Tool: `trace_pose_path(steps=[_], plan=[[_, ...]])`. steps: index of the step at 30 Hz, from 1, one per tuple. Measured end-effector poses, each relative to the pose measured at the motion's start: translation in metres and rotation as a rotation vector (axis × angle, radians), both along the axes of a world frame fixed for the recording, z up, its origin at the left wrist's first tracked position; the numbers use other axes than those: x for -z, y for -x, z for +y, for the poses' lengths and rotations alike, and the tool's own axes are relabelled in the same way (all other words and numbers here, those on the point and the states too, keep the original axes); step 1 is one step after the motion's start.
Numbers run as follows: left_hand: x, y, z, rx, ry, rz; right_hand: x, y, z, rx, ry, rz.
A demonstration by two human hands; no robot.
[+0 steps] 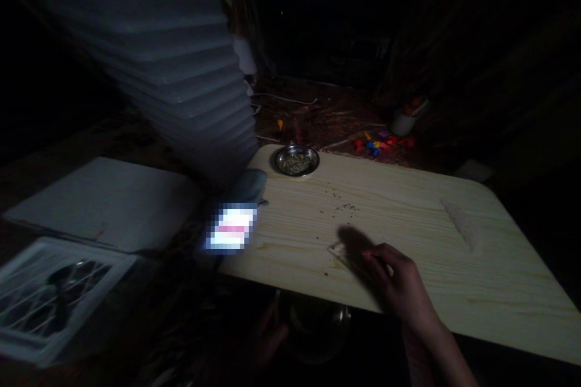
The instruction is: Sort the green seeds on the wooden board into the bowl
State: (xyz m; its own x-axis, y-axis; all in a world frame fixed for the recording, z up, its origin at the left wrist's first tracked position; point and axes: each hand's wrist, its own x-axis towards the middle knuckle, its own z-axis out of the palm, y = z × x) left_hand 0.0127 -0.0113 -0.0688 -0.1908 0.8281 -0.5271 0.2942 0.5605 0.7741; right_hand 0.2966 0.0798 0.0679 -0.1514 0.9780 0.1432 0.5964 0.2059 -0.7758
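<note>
My right hand (399,278) is over the front of the pale wooden table (408,205), with its thumb and fingertips pinched together. What they hold, if anything, is too small to make out. A thin pale mark or strip (338,252) shows on the tabletop beside the fingertips, within the hand's shadow. Small dark seeds or grains (347,207) lie scattered beyond. A shiny metal bowl (297,161) holding grain-like bits stands at the table's far left corner. Below the front edge, my left hand (270,335) is very dark beside a metal pot (342,314); its grip is unclear.
A lit, blurred-out screen (231,228) is at the table's left edge, by a dark cloth-like thing (249,186). Colourful toy pieces (374,146) and a pot-like container (403,124) are on the floor behind. A white crate (68,296) stands left, near a corrugated sheet (177,66).
</note>
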Motion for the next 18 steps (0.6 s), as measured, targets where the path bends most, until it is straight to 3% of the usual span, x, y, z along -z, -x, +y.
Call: trace_pose_path(steps=[4, 10, 18], plan=[[0.005, 0.0, -0.003, -0.04, -0.032, -0.025, 0.006, 0.013, -0.007, -0.045, -0.014, -0.014], [0.001, 0.001, -0.002, -0.041, 0.002, -0.046, 0.02, -0.009, -0.004, 0.107, -0.058, -0.079], [0.004, 0.008, -0.004, -0.055, -0.014, -0.086, 0.009, 0.005, 0.015, 0.016, -0.05, -0.052]])
